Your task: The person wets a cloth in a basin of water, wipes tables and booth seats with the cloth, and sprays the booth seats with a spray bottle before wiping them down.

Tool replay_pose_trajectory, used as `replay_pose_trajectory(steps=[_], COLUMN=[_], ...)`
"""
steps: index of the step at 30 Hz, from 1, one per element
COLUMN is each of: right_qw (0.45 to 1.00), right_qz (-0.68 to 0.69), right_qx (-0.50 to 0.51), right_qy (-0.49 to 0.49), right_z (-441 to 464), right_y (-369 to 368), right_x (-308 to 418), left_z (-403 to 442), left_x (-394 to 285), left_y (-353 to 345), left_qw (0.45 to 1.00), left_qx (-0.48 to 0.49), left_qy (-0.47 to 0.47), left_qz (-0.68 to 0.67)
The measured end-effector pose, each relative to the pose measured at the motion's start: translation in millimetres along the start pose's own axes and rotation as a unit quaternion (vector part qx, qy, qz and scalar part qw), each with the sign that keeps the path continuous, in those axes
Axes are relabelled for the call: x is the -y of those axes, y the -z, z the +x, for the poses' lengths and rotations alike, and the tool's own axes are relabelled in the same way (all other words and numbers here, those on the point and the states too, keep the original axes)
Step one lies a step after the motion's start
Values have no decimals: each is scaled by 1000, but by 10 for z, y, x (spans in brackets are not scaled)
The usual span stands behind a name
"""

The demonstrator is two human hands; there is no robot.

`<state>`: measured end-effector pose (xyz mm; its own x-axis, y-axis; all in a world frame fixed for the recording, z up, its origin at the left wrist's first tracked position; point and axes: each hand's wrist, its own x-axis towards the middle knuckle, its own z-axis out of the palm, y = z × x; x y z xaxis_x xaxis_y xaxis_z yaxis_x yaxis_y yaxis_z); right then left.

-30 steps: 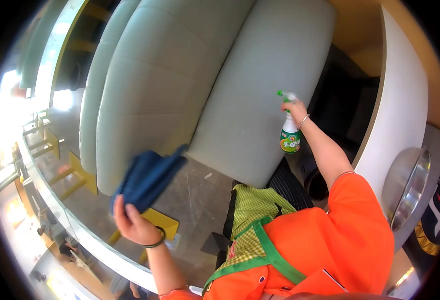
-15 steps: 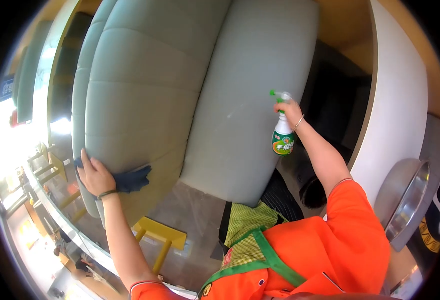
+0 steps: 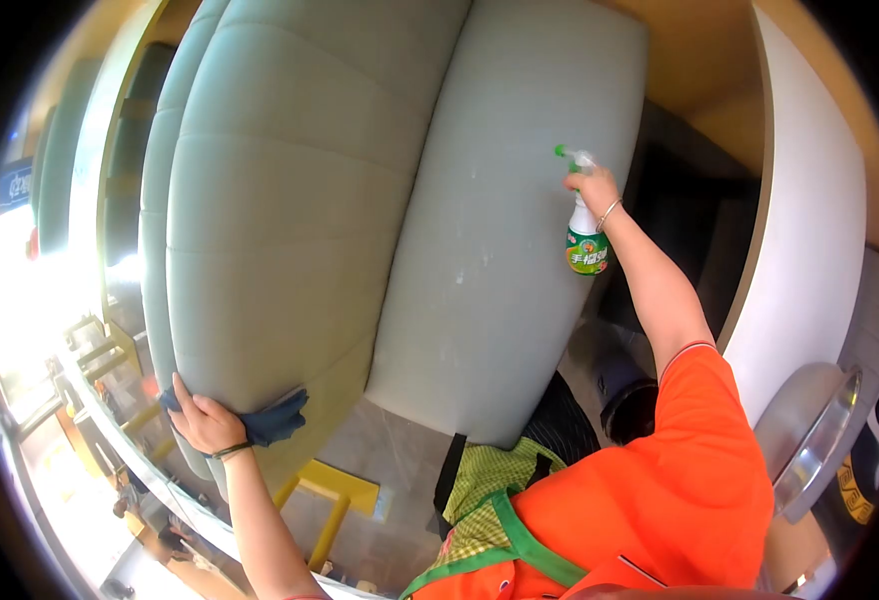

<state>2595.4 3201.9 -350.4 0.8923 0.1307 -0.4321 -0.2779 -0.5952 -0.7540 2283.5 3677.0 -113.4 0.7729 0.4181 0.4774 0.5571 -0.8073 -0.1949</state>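
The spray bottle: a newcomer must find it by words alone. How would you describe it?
Start at the big grey padded seat, mid-view. By its right edge in the picture, the right hand holds the spray bottle near the top. Its white body, green label and green nozzle tip set it apart from the dark blue cloth under the left hand.

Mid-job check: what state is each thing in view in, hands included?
Left hand: fingers extended, on the cloth.
Blue cloth: crumpled, against the backrest, partly hidden by the hand.
Right hand: closed around the spray bottle's neck.
Spray bottle: held, nozzle toward the backrest; fill level unclear.
Seat: several pale spots on its surface.
Backrest: cloth at its near end.
Metal basin: unheld; contents not visible.
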Motion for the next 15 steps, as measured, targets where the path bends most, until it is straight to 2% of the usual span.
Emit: replay_pose_trajectory(steps=[2, 4, 5, 7, 9, 12, 14, 15], right_qw=[1000, 992, 992, 990, 985, 979, 983, 982], right_qz=[-13, 74, 75, -73, -76, 1, -36, -36], right_qx=[-16, -42, -44, -108, -138, -171, -174, -179], right_qy=[10, 91, 92, 61, 63, 111, 42, 42], right_z=[188, 323, 382, 482, 644, 781, 853, 901], right_y=[120, 226, 297, 440, 463, 517, 606, 655], right_x=[8, 129, 184, 422, 466, 570, 649, 663], left_z=[-5, -5, -6, 4, 6, 0, -5, -1], left_x=[-1, -5, -15, -41, -50, -62, -40, -41], left_y=[-9, -2, 9, 14, 8, 21, 13, 2], left_qw=[1000, 1000, 1000, 1000, 1000, 999, 999, 999], left_qx=[-3, 5, 15, 16, 15, 19, 26, 23], left_qy=[-3, 7, 18, 23, 25, 28, 29, 28], left_qz=[7, 11, 16, 15, 7, 18, 34, 30])
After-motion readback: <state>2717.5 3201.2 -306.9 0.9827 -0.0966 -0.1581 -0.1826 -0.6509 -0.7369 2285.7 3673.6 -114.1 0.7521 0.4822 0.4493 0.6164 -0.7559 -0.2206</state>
